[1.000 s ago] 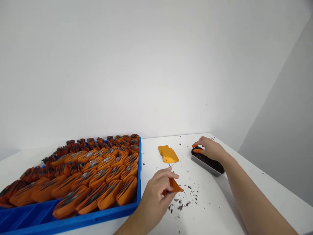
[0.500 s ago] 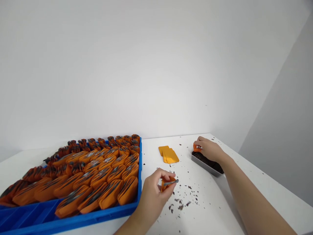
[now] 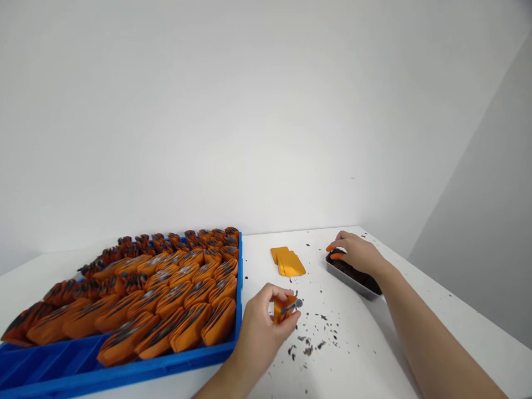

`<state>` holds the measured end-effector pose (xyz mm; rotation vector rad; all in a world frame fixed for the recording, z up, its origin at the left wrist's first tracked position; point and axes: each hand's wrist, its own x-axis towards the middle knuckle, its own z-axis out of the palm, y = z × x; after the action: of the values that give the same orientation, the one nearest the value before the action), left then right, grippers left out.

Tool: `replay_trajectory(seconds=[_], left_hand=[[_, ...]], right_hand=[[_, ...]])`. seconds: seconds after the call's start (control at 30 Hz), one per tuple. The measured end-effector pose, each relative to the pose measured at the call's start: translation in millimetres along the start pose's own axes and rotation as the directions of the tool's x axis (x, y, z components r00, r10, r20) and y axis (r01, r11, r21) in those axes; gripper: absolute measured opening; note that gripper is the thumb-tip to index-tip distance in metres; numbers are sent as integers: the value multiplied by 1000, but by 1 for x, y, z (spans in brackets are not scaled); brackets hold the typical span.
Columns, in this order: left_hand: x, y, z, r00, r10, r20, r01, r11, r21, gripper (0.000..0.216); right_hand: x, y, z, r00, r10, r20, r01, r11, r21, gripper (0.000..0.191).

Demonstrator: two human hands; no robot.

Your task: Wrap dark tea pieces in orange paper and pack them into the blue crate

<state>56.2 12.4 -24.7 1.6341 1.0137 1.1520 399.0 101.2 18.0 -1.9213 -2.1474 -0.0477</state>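
Observation:
My left hand (image 3: 261, 327) is closed round a small orange pouch (image 3: 285, 308) just right of the blue tray, pinching it open with dark material showing at its mouth. My right hand (image 3: 358, 254), with orange fingertip covers, reaches into a clear plastic container (image 3: 353, 276) of dark loose material at the right; its fingers curl into the contents, and what they hold is hidden. A small stack of flat orange pouches (image 3: 288, 262) lies on the white table between the two hands.
A blue tray (image 3: 124, 371) at the left holds several rows of filled orange pouches (image 3: 166, 293). Dark crumbs (image 3: 310, 338) are scattered on the white table (image 3: 332, 366) in front of my left hand. A white wall stands behind; the table edge runs along the right.
My left hand folded the pouch up from flat on the table into a pinched grip. My right hand closed inside the container, then spread slightly again.

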Motion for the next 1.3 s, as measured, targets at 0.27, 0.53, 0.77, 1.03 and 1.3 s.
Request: replay_trajectory(seconds=[0.27,0.53,0.77,1.03,1.3], left_hand=[[-1,4,2,997,-74,31,77,992,-97,43],[-1,4,3,997,-72,38,78,981,-176,44],[-2,5,3,996,-82,31,86,979,-183,48],[-2,-3,3,996,-81,-34,76,987,-141,55],[-2,-9,3,996,-56,-66,50,995,-89,61]], right_hand=[[3,-7,2,999,36,-14,-36,999,-9,19],[0,-12,-1,1000,-20,-18,20,1000,-16,23],[-5,-1,-6,995,-65,-71,62,997,-40,32],[-26,-38,-49,940,-252,-230,319,887,333,14],[-46,-118,-48,802,-551,-228,548,530,647,17]])
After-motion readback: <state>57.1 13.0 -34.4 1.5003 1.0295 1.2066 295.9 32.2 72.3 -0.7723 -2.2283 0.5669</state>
